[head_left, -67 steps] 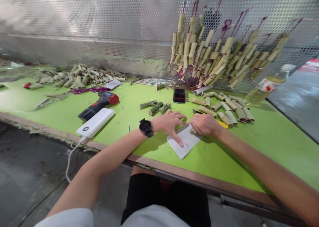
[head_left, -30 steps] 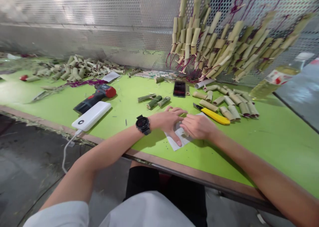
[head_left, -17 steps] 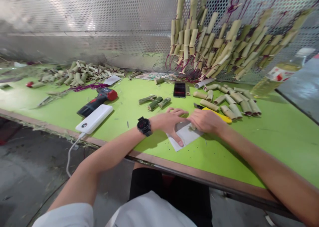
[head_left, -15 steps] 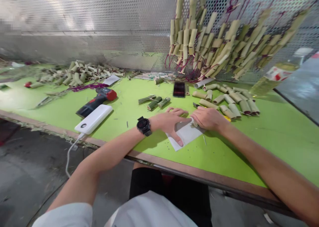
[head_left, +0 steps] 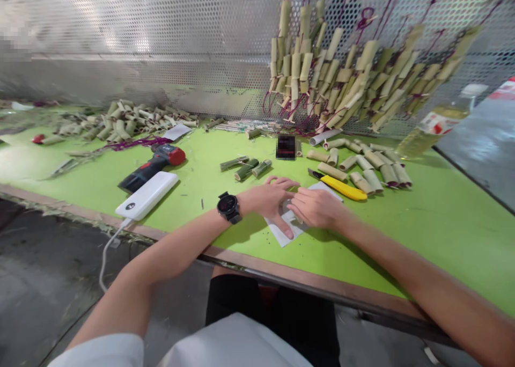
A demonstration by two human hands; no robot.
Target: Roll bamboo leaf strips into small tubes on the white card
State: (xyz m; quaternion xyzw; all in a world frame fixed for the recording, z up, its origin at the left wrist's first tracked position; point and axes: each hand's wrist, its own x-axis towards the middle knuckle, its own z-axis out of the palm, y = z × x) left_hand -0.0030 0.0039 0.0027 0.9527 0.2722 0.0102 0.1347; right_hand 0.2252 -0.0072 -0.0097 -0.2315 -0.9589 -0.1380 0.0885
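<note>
The left hand (head_left: pixel 267 199) lies flat and open, pinning the white sheet (head_left: pixel 280 236) at the near edge of the table (head_left: pixel 442 217), while the right hand (head_left: pixel 317 208), curled with its grasp hidden, has slid left across the sheet, uncovering the yellow knife (head_left: pixel 341 188)

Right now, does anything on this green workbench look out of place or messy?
Nothing damaged, only clutter. The white rectangular power bank lies by the green table's front edge, its white cable dangling over the side. Short cut bamboo tubes sprawl at the far left, and dark specks dot the table near the white paper sheet.
</note>
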